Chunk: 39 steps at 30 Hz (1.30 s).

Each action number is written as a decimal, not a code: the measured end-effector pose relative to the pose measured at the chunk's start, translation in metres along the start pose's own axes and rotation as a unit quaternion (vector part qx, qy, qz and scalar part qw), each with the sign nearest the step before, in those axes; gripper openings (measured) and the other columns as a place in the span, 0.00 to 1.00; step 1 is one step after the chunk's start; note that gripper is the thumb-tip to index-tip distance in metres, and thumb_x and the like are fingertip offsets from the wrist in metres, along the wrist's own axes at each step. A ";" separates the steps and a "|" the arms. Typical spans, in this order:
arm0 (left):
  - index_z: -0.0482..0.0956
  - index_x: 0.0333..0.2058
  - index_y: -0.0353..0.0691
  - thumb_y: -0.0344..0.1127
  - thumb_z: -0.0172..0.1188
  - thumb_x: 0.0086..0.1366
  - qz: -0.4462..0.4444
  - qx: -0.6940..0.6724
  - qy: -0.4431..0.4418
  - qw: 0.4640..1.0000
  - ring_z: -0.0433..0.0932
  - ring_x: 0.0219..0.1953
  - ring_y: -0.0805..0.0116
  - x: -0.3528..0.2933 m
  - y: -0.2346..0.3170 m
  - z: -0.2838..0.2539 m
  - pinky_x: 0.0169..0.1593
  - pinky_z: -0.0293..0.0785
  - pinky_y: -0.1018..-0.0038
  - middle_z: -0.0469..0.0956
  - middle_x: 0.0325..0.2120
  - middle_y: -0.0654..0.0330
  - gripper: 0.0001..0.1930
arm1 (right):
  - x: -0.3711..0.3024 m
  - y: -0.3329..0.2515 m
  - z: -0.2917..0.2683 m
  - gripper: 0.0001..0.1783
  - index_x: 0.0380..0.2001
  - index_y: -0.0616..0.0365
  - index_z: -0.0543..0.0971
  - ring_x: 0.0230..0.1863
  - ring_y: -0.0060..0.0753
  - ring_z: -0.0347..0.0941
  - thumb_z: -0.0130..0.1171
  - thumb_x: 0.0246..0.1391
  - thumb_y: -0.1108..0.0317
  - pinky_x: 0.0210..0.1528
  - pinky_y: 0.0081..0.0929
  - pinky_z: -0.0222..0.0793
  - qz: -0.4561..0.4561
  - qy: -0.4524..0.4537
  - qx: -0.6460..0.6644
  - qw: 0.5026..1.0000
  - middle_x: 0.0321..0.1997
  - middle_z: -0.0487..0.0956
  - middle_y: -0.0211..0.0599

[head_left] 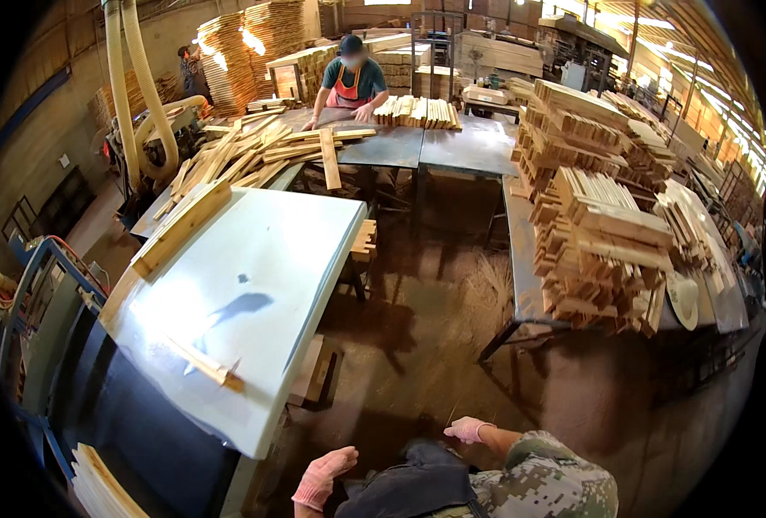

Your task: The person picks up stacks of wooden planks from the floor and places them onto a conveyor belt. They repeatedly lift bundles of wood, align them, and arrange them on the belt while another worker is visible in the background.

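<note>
My left hand (pixel 325 476), in a pale pink work glove, hangs low in front of me with its fingers loosely apart and nothing in it. It is nearest to the front corner of a white-topped table (pixel 227 293) but does not touch it. To the right, my right hand (pixel 469 430), gloved the same way, is held out over the brown floor (pixel 400 345). Its fingers are loosely stretched and hold nothing that I can see. On the white table lie a short wood strip (pixel 206 363) near the front and a long wooden board (pixel 183 229) along the far left edge.
Beyond the table lies a loose heap of wood strips (pixel 253 151). A co-worker (pixel 353 78) in a red apron leans over a metal table (pixel 383 147), beside a row of wood pieces (pixel 417 112). Tall stacks of wood (pixel 599 233) fill the right-hand table. Ducts (pixel 128 95) hang at left.
</note>
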<state>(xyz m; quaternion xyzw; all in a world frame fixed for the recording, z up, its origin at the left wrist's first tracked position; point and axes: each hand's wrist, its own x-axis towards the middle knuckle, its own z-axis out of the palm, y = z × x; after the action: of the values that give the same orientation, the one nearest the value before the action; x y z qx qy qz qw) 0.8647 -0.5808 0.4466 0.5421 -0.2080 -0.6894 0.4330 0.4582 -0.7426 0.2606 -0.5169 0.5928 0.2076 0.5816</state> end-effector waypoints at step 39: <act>0.78 0.65 0.35 0.48 0.63 0.77 -0.010 0.291 -0.274 0.916 0.79 0.59 0.72 0.803 0.454 0.295 0.64 0.72 0.73 0.84 0.56 0.61 0.27 | 0.222 -0.160 -0.581 0.26 0.46 0.60 0.84 0.27 0.38 0.75 0.59 0.64 0.46 0.33 0.40 0.71 0.118 0.124 0.312 0.934 0.33 0.82 0.40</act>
<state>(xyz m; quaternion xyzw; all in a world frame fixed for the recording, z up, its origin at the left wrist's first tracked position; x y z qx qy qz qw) 0.7296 -1.5399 0.4301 0.4359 -0.5052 -0.7240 0.1751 0.3656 -1.3777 0.2549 -0.2574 0.7519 0.0129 0.6069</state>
